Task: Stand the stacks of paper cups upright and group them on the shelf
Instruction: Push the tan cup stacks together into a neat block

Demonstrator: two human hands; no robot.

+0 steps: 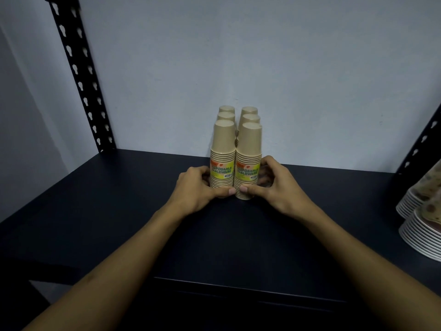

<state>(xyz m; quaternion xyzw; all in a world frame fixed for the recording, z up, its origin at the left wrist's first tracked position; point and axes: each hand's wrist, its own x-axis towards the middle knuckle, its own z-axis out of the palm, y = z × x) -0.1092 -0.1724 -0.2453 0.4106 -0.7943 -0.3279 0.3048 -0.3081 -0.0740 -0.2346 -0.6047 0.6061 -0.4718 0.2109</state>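
Observation:
Several tan paper-cup stacks stand upright, upside down, in two tight rows on the dark shelf [95, 211], near the back wall. The front left stack [223, 149] and front right stack [249, 151] carry yellow labels. My left hand [198, 189] curls round the base of the front left stack, thumb on its front. My right hand [274, 187] curls round the base of the front right stack, thumb at the front. The rear stacks [249, 111] are mostly hidden behind the front ones.
Stacks of white-rimmed patterned paper plates [422, 225] lean at the shelf's right edge. Black perforated uprights stand at the back left [81, 75] and far right [420, 144]. A pale wall closes the back. The shelf's front edge runs below my forearms.

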